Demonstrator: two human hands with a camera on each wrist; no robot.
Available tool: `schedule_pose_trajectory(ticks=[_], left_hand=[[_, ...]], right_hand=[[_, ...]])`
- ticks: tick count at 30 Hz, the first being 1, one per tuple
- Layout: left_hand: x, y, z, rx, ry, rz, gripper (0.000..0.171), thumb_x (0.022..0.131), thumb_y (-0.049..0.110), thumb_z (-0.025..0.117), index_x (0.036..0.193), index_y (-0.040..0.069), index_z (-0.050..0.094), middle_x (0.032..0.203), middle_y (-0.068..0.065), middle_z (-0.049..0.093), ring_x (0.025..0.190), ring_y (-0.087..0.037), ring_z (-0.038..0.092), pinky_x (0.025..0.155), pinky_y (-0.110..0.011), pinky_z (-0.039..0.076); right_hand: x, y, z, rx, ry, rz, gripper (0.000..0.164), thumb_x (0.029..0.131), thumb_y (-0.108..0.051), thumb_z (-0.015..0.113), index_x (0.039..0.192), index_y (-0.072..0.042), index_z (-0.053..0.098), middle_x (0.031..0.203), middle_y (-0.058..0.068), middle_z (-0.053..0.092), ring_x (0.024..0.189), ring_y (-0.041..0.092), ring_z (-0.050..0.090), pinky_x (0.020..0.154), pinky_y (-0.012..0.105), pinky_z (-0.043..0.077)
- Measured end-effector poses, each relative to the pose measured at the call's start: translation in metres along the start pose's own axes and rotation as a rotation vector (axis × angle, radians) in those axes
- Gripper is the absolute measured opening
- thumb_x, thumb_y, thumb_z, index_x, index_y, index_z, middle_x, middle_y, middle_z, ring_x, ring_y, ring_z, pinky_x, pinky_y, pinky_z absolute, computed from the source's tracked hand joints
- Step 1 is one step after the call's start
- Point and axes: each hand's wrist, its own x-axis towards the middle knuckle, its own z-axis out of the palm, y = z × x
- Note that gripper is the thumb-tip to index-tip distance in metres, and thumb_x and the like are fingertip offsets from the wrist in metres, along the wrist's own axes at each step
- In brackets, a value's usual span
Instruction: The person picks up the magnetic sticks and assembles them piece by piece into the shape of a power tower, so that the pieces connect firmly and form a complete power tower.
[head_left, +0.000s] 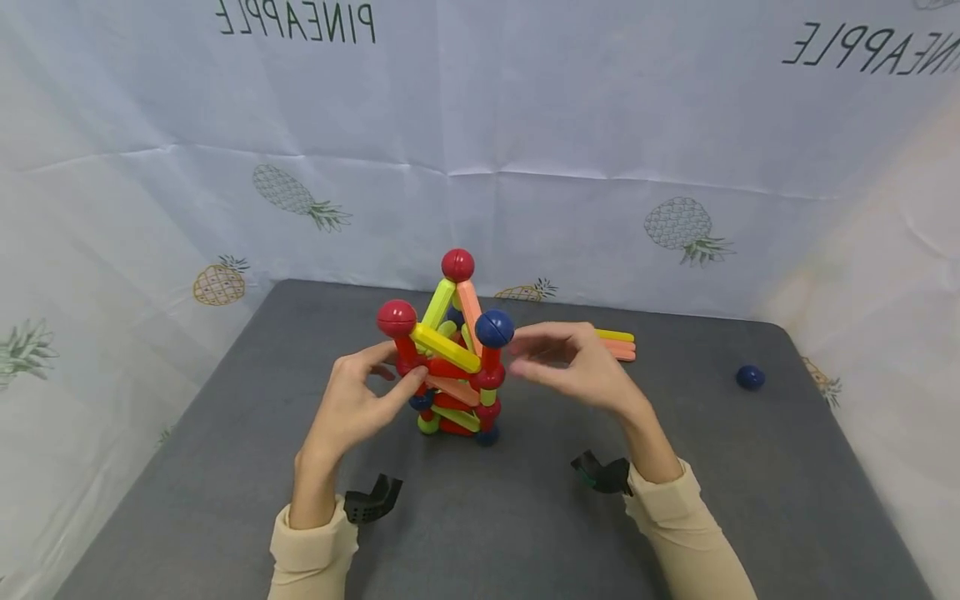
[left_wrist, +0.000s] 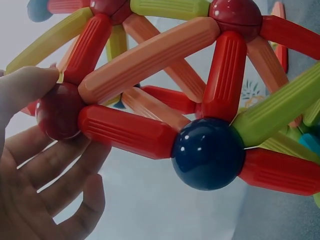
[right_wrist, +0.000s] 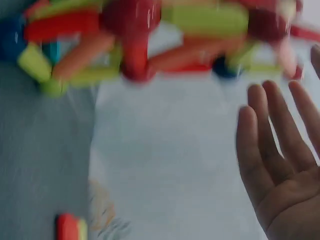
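A tower of magnetic building sticks and balls (head_left: 447, 347) stands upright near the middle of the table, in red, yellow, green, orange and blue. A red ball (head_left: 457, 265) tops it. On its left side my left hand (head_left: 356, 408) pinches a red ball (left_wrist: 59, 117) at a joint, thumb on the near side and fingers behind. To the right, my right hand (head_left: 577, 367) hovers near the blue ball (head_left: 495, 329) at an upper corner. In the right wrist view its fingers (right_wrist: 282, 127) are loosely extended and hold nothing; the tower there is blurred.
Several loose yellow and orange sticks (head_left: 619, 346) lie behind my right hand. One dark blue ball (head_left: 750, 377) sits apart at the right of the grey table (head_left: 225, 500). A white cloth with pineapple prints (head_left: 525, 100) hangs along the table's back and sides.
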Motion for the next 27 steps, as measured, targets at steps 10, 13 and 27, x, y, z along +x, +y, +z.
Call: schedule_pose_trajectory(ticks=[10,13,27], left_hand=[[0.001,-0.001,0.000,0.000,0.004,0.004,0.022,0.088,0.018,0.080,0.107,0.010,0.073,0.093,-0.001,0.077,0.083,-0.012,0.068,0.079,-0.039,0.060],[0.000,-0.002,0.001,-0.006,0.004,0.008,0.021,0.088,0.018,0.079,0.107,0.010,0.073,0.093,-0.001,0.077,0.083,-0.011,0.068,0.079,-0.041,0.060],[-0.001,-0.002,0.001,-0.014,0.009,0.015,0.017,0.088,0.019,0.080,0.102,0.011,0.073,0.089,0.001,0.076,0.080,-0.010,0.067,0.078,-0.036,0.060]], right_hand=[[0.038,0.094,-0.010,-0.720,-0.027,0.269,0.034,0.095,-0.008,0.069,0.128,0.001,0.069,0.126,0.024,0.068,0.116,0.040,0.065,0.098,0.054,0.054],[0.041,0.106,-0.006,-0.806,-0.104,0.318,0.034,0.093,-0.006,0.070,0.126,0.002,0.070,0.124,0.025,0.068,0.111,0.040,0.066,0.095,0.052,0.055],[0.033,0.117,-0.002,-0.891,-0.014,0.382,0.035,0.087,0.008,0.063,0.119,-0.001,0.075,0.116,0.026,0.067,0.103,0.045,0.062,0.095,0.055,0.052]])
